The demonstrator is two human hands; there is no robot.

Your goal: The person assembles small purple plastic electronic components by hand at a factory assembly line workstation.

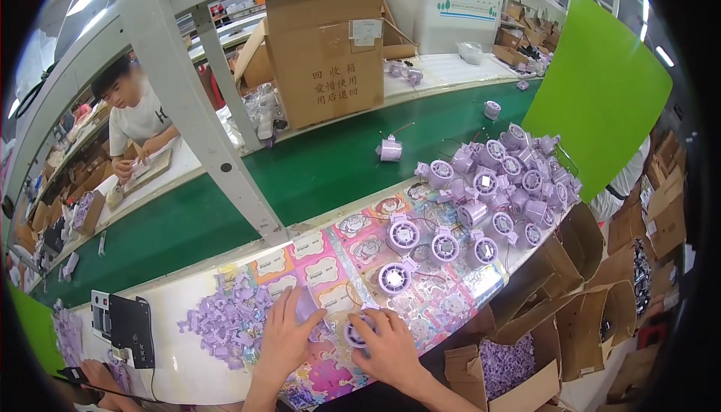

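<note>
My right hand [389,346] is closed round a light purple round fan housing [356,335], held low over the colourful sheet-covered table [379,262]. Close beside it, my left hand [288,331] has its thumb and fingers about a smooth light purple plastic piece [306,305]; its exact shape is partly hidden. Left of that hand lies a heap of small purple plastic parts [225,320]. Several round fan housings with thin wires, among them one fan housing [394,278], rest face up ahead of my right hand. A large pile of fan housings [499,175] stands farther right.
A green conveyor belt [323,179] runs behind the table, with a single housing [389,149] on it. A white metal post [203,111] rises at the left. Cardboard boxes [556,352] stand low at the right. Across the belt sits another person [135,111]; a black device [129,329] is at left.
</note>
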